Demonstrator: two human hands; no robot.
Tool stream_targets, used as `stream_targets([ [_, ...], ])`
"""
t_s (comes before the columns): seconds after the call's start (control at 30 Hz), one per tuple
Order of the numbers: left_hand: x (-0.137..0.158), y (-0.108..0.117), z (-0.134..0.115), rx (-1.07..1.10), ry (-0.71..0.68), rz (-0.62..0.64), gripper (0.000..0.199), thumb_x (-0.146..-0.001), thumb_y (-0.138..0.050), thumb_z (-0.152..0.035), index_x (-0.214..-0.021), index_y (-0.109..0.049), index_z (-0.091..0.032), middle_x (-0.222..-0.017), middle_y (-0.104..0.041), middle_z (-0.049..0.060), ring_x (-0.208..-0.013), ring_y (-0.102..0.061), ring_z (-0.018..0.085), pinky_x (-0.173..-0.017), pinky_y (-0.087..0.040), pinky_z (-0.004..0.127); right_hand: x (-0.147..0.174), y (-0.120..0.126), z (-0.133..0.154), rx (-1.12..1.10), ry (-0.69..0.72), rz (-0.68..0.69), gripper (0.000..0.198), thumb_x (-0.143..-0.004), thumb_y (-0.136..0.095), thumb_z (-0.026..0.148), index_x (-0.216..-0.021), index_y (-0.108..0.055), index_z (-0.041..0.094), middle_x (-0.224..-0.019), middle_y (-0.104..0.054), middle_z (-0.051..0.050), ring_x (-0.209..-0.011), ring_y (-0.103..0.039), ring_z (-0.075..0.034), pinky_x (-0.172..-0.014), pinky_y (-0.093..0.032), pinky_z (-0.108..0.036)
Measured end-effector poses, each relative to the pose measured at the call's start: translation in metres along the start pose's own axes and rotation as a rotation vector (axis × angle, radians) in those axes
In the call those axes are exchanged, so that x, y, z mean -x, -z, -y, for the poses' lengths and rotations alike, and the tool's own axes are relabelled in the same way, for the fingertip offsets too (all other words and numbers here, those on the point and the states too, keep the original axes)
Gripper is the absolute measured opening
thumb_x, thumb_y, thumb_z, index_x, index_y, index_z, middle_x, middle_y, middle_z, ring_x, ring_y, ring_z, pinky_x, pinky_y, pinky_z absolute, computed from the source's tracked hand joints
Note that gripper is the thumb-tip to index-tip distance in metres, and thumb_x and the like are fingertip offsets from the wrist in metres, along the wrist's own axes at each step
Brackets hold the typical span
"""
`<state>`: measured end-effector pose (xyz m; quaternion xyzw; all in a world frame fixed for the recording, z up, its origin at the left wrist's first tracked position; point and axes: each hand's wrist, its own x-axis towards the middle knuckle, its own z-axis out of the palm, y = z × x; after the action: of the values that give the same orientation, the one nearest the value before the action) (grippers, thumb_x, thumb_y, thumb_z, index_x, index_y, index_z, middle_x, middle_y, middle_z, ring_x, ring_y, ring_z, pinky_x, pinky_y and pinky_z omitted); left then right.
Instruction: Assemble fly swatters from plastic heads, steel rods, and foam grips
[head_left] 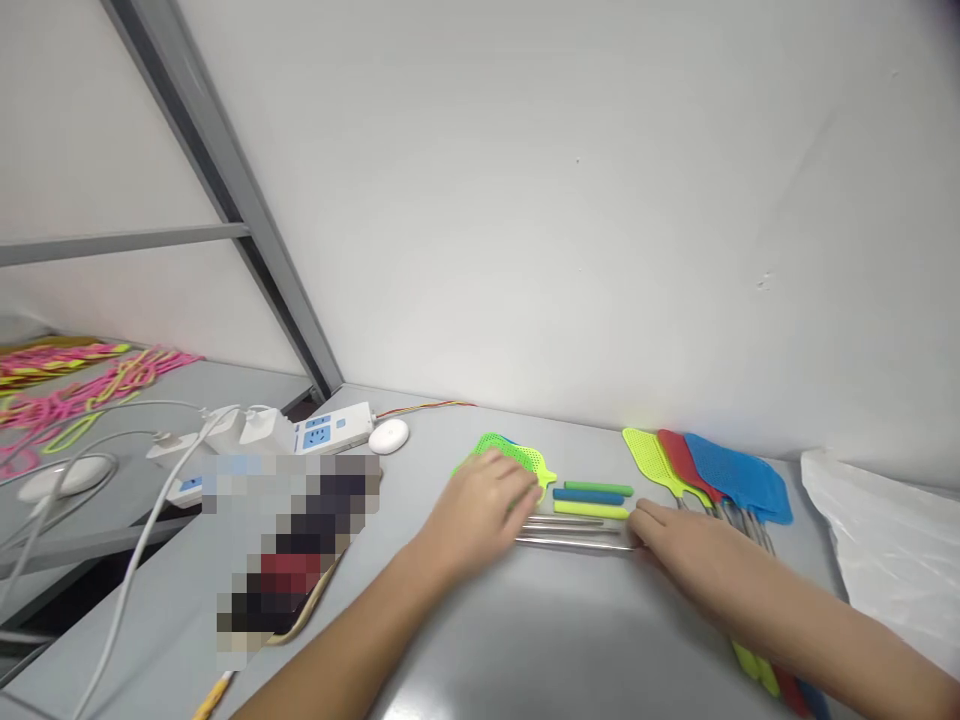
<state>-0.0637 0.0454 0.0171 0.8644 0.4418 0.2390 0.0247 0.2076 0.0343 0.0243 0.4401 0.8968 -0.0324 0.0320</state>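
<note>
My left hand (491, 505) hovers over or rests on the left side of a small group of parts, its fingers bent and the thumb apart. Partly beneath it lie mesh fly swatter heads, a green one (491, 442) and a yellow one (534, 460), with a bit of blue behind. Thin metal rods (574, 533) lie side by side between my hands. Above them are a green, a blue and a yellow handle tube (592, 509). My right hand (664, 535) has its fingers closed at the right end of the longest rod; the fingertips are partly hidden.
Several fly swatters (739, 480) in yellow, red and blue lie under my right forearm. White plastic film (885, 550) is at the right. Leftward are a blurred-out phone-like object (315, 550), a white round device (388, 435), a power strip (334, 428), cables and pink-yellow cords (112, 385).
</note>
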Motion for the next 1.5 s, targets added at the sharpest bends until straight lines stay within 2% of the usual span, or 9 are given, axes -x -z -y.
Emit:
stream_targets([
  [0.13, 0.005, -0.005, -0.043, 0.009, -0.031, 0.069, 0.041, -0.091, -0.043, -0.049, -0.116, -0.059, -0.021, -0.093, -0.066, 0.007, -0.088, -0.055, 0.026, -0.076, -0.039, 0.041, 0.017, 0.018, 0.0, -0.166, -0.128, -0.07, 0.013, -0.097, -0.034, 0.027, -0.088, -0.044, 0.025, -0.073, -0.056, 0.002, -0.062, -0.053, -0.017, -0.054, -0.031, -0.027],
  [0.3, 0.012, -0.006, -0.065, 0.247, 0.026, 0.153, 0.04, -0.093, -0.044, -0.034, -0.131, -0.046, -0.025, -0.098, -0.067, 0.005, -0.088, -0.058, 0.023, -0.082, -0.04, 0.04, 0.032, 0.039, 0.006, -0.377, -0.249, -0.068, 0.024, -0.099, -0.026, 0.043, -0.09, -0.042, 0.027, -0.075, -0.056, 0.003, -0.061, -0.052, -0.015, -0.055, -0.036, -0.028],
  [0.37, 0.014, -0.008, -0.068, 0.42, 0.117, 0.214, 0.036, -0.093, -0.042, -0.033, -0.128, -0.049, -0.027, -0.094, -0.067, 0.004, -0.083, -0.058, 0.021, -0.077, -0.041, 0.035, 0.031, 0.044, 0.009, -0.465, -0.258, -0.087, 0.023, -0.099, -0.026, 0.042, -0.092, -0.043, 0.027, -0.081, -0.057, 0.002, -0.068, -0.053, -0.015, -0.06, -0.04, -0.028],
  [0.53, 0.017, -0.022, -0.077, 0.932, 0.417, 0.405, 0.031, -0.093, -0.038, -0.047, -0.097, -0.059, -0.025, -0.081, -0.062, 0.001, -0.069, -0.054, 0.015, -0.059, -0.038, 0.026, 0.013, 0.042, 0.012, -0.619, -0.241, -0.082, 0.026, -0.099, -0.028, 0.043, -0.089, -0.044, 0.026, -0.083, -0.056, 0.002, -0.074, -0.052, -0.015, -0.066, -0.042, -0.027],
  [0.7, 0.015, -0.041, -0.066, 1.359, 0.675, 0.48, 0.028, -0.092, -0.04, -0.047, -0.095, -0.053, -0.022, -0.064, -0.049, -0.005, -0.045, -0.038, 0.007, -0.045, -0.031, 0.02, -0.011, 0.032, -0.001, -0.63, -0.223, -0.05, 0.026, -0.098, -0.031, 0.042, -0.087, -0.048, 0.025, -0.077, -0.057, 0.003, -0.069, -0.052, -0.015, -0.062, -0.04, -0.026],
  [0.87, 0.009, -0.035, -0.049, 1.626, 0.879, 0.432, 0.031, -0.089, -0.044, -0.053, -0.084, -0.049, -0.022, -0.06, -0.029, -0.008, -0.043, -0.014, 0.005, -0.037, -0.011, 0.018, -0.027, 0.019, -0.021, -0.426, -0.27, -0.089, 0.02, -0.094, -0.04, 0.035, -0.088, -0.056, 0.024, -0.076, -0.064, 0.0, -0.065, -0.056, -0.016, -0.059, -0.037, -0.027],
  [1.03, 0.003, -0.03, -0.039, 1.886, 0.958, 0.357, 0.035, -0.087, -0.049, -0.052, -0.072, -0.04, -0.021, -0.054, -0.023, -0.009, -0.039, -0.008, 0.004, -0.034, -0.006, 0.017, -0.02, 0.012, -0.017, -0.297, -0.275, -0.088, 0.011, -0.088, -0.05, 0.031, -0.089, -0.06, 0.026, -0.069, -0.063, 0.002, -0.06, -0.055, -0.015, -0.052, -0.03, -0.024],
  [1.23, -0.001, -0.024, -0.031, 2.221, 0.918, 0.22, 0.047, -0.086, -0.05, -0.05, -0.057, -0.03, -0.019, -0.044, -0.017, -0.008, -0.033, -0.007, 0.004, -0.031, -0.009, 0.018, -0.012, 0.012, -0.011, -0.253, -0.265, -0.105, 0.01, -0.086, -0.054, 0.032, -0.094, -0.058, 0.027, -0.069, -0.062, 0.004, -0.06, -0.055, -0.014, -0.05, -0.027, -0.023],
  [1.5, -0.006, -0.008, -0.027, 2.266, 0.765, -0.144, 0.05, -0.085, -0.052, -0.035, -0.047, -0.024, -0.019, -0.042, -0.021, -0.005, -0.039, -0.024, 0.008, -0.043, -0.032, 0.023, -0.015, 0.004, -0.008, -0.183, -0.279, -0.097, 0.016, -0.087, -0.052, 0.03, -0.101, -0.059, 0.025, -0.08, -0.066, 0.0, -0.066, -0.059, -0.016, -0.053, -0.03, -0.024],
])
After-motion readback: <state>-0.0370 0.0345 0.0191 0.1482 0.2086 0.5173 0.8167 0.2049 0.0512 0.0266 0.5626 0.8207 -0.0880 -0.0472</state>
